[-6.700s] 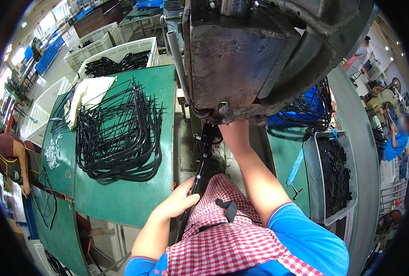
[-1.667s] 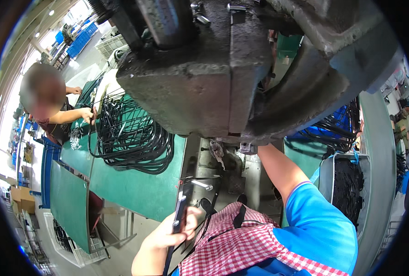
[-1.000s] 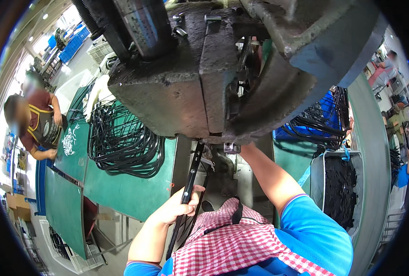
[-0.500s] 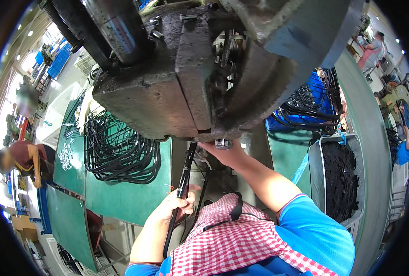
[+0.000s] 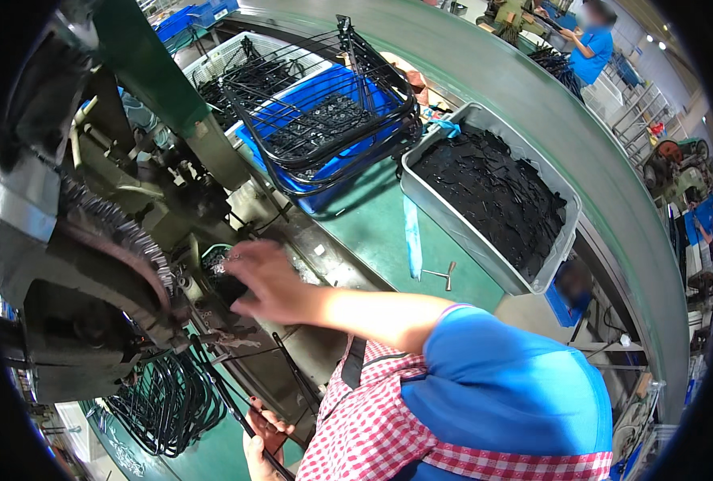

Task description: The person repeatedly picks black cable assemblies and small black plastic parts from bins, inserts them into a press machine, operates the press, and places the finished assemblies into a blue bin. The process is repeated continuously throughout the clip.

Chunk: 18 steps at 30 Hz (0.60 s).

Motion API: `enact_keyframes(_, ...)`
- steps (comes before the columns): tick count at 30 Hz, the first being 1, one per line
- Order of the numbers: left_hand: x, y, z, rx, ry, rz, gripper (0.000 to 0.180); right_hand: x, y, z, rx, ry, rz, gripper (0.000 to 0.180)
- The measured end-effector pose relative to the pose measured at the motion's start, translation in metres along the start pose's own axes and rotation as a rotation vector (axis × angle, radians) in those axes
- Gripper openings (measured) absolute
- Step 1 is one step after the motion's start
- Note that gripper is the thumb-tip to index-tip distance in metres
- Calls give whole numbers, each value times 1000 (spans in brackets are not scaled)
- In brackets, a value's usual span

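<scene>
My left hand point(image 5: 264, 439) is closed around a long black metal bar point(image 5: 226, 394) at the lower middle. The bar slants up and left, its far end beside the lower part of a large dark machine point(image 5: 92, 301). My right hand point(image 5: 272, 282), slightly blurred, reaches left with thumb and fingers apart. It is over the edge of a small green-rimmed container point(image 5: 214, 255) next to the machine; small shiny pieces show in it, partly hidden by the hand. Nothing can be made out between the right fingers.
Bent black wire frames point(image 5: 160, 409) lie on the green table at lower left. A grey bin point(image 5: 444, 215) of flat black pieces stands right, beside a small metal T-shaped tool point(image 5: 450, 276). Behind are a blue crate point(image 5: 324, 196) and a white basket point(image 5: 312, 60). A co-worker point(image 5: 590, 48) stands far right.
The view has swung to the right. My right hand has left the machine's underside and moved to the small container. My left hand still grips the bar.
</scene>
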<state>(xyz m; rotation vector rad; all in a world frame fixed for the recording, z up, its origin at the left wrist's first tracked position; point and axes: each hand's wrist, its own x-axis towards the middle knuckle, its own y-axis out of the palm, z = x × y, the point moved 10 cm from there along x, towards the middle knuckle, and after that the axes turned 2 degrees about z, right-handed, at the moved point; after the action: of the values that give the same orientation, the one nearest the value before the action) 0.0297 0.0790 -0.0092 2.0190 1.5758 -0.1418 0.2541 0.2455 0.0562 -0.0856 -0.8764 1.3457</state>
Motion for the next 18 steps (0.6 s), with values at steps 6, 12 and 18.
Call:
enact_keyframes(6, 20, -27, 18, -125, -114, 103, 65, -112, -227, -181, -394, 532, -504, 44)
enact_keyframes(12, 13, -37, 20, -193, -189, 26, 62, -243, -323, -334, -447, 1121, -582, 56)
enact_keyframes(18, -1, -49, 22, -255, -260, -48, 60, -211, -311, -388, -609, 1209, -368, 71)
